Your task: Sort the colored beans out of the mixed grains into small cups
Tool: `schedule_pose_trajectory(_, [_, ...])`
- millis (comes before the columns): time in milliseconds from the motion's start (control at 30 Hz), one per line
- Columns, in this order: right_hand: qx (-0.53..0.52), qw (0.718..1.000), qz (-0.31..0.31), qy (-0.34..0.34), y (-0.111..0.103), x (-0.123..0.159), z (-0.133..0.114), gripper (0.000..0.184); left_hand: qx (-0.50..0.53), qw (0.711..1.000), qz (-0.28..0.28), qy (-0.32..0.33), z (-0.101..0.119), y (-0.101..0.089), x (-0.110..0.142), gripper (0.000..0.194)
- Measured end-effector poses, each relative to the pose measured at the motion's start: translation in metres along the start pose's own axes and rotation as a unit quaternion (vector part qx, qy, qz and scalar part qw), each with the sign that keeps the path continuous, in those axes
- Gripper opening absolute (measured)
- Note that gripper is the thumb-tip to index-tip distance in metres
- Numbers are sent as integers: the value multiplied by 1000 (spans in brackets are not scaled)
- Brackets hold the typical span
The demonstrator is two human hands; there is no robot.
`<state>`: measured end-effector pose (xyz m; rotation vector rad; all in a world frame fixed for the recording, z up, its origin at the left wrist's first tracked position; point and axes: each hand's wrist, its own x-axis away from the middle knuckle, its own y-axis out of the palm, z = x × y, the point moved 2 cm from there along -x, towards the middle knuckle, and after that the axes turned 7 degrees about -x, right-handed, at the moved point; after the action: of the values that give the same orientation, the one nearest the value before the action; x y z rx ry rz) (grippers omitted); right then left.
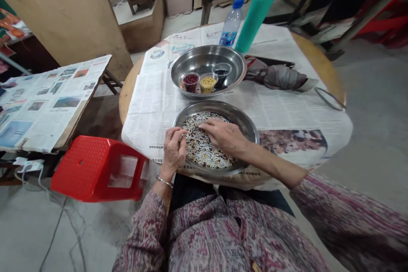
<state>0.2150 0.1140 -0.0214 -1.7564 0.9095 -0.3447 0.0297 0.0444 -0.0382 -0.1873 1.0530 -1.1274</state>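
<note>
A steel basin [255,136] in front of me holds a mix of white grains with dark, red and yellow beans [207,148]. My left hand [174,146] is at its left rim, fingers curled and thumb drawn in; what it pinches is too small to name. Over the grains, my right hand [225,134] has its fingertips pressed together at the surface, and anything between them is hidden. Behind stands a second steel basin [191,61] with three clear cups: one of red beans [191,83], one of yellow beans [208,83], one of black beans [222,74].
Newspaper [149,106] covers the round table. A water bottle [231,23] and a teal bottle [259,15] stand at the back. A grey cloth bundle [280,76] lies to the right. On the left are a red stool [86,165] and a newspaper-covered table [54,102].
</note>
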Motion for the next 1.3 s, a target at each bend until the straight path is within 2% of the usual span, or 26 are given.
schedule_pose_trajectory(100, [13,998,54,21,1,-18,10,30,-3,1000,0,-7,0,0,0,19])
schedule_pose_trajectory(200, [18,998,56,-7,13,-26,-3,40,-5,1000,-1,-9,0,-1,-1,20])
schedule_pose_trajectory(267, [-8,998,29,-54,23,-25,-18,44,-4,1000,-3,-13,1,-1,-1,21])
schedule_pose_trajectory(333, [-49,992,-13,-118,27,-19,-31,35,-3,1000,-3,-19,1,-2,-2,20])
schedule_pose_trajectory(400, [-85,977,-58,-185,23,-8,-36,20,0,1000,-1,-18,1,-2,-2,20])
schedule_pose_trajectory(467, [-93,967,-81,-224,13,3,-30,13,5,1000,-1,-13,1,-2,-3,20])
schedule_pose_trajectory(533, [-71,973,-58,-210,-1,11,-13,13,7,1000,0,-9,2,-2,-3,19])
schedule_pose_trajectory(633, [-55,991,-7,-125,-24,20,18,14,3,1000,2,-6,2,-2,-4,18])
schedule_pose_trajectory(700, [-86,991,-46,-95,-35,28,32,17,4,1000,2,-5,2,-2,-4,18])
schedule_pose_trajectory(767, [-115,982,-130,-77,-42,40,36,18,5,1000,2,-3,2,-2,-3,18])
schedule_pose_trajectory(867, [-124,956,-254,-72,-43,55,24,23,-4,1000,-1,-7,1,-2,-3,18])
schedule_pose_trajectory(933, [-115,951,-276,-78,-38,57,12,24,-7,1000,-2,-11,1,-2,-3,18])
schedule_pose_trajectory(1033, [-98,970,-205,-83,-26,43,0,28,4,1000,1,-9,0,-1,-3,18])
schedule_pose_trajectory(1167, [-58,993,-74,-76,-15,11,6,36,0,1000,4,-9,-1,-1,-3,18])
schedule_pose_trajectory(1300, [-4,999,4,46,-13,-6,21,35,0,1000,3,-9,-1,0,-3,18])
